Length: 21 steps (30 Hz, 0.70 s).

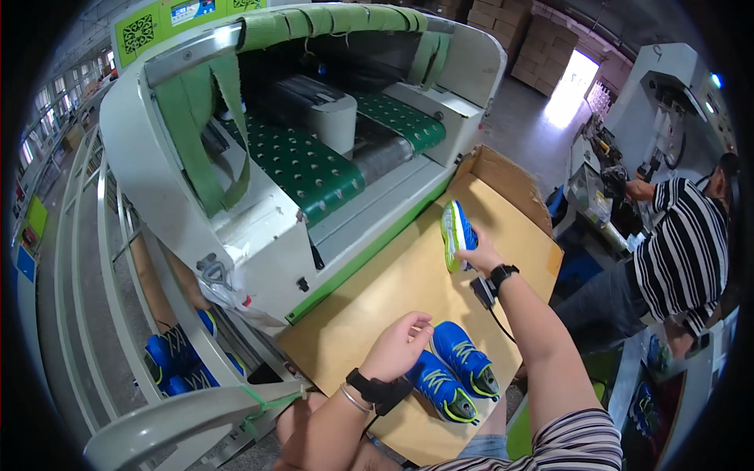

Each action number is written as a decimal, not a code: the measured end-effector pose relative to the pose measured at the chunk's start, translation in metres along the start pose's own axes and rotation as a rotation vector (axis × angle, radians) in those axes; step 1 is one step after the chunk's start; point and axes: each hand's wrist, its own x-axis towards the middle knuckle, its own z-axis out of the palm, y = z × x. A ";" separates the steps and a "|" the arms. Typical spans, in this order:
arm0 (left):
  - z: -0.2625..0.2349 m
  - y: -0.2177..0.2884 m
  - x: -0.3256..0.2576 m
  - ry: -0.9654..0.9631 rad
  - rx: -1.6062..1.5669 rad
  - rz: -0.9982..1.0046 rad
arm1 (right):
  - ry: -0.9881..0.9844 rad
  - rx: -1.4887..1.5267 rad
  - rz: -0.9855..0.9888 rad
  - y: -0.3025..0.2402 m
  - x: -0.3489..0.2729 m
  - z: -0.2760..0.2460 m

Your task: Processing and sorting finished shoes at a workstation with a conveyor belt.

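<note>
My right hand (482, 254) grips a blue sneaker (455, 235) with a white and lime sole near the board's far side. The sneaker is tipped on its side, with its sole facing left. Over the tan board (361, 290), my left hand (399, 342) is open and loosely curled, holding nothing I can see. Just beside it, a blue sneaker (433, 383) with lime laces sits upright, its heel toward me. Another matching sneaker (465, 357) stands against it on the right.
Ahead stands a white and green machine (259, 243) with perforated green conveyor belts (306, 169). A cardboard flap (514, 184) edges the board's far right. More blue sneakers (177, 357) sit on a rack at left. A black cable (501, 322) lies near my right forearm. A co-worker (679, 243) works at right.
</note>
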 end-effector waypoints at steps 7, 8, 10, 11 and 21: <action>0.003 0.006 -0.003 0.040 0.007 -0.007 | 0.099 -0.284 -0.291 -0.039 -0.156 -0.046; 0.005 0.005 -0.003 0.033 -0.068 0.006 | -0.003 -0.188 -0.223 -0.029 -0.161 -0.046; 0.009 0.008 0.002 0.006 -0.093 0.000 | -0.184 0.014 -0.123 -0.017 -0.156 -0.043; 0.008 0.006 0.004 0.001 -0.084 -0.013 | -0.273 -0.032 -0.131 -0.018 -0.152 -0.042; 0.009 -0.003 0.004 -0.046 -0.520 -0.150 | -0.300 0.617 0.101 -0.101 -0.178 -0.037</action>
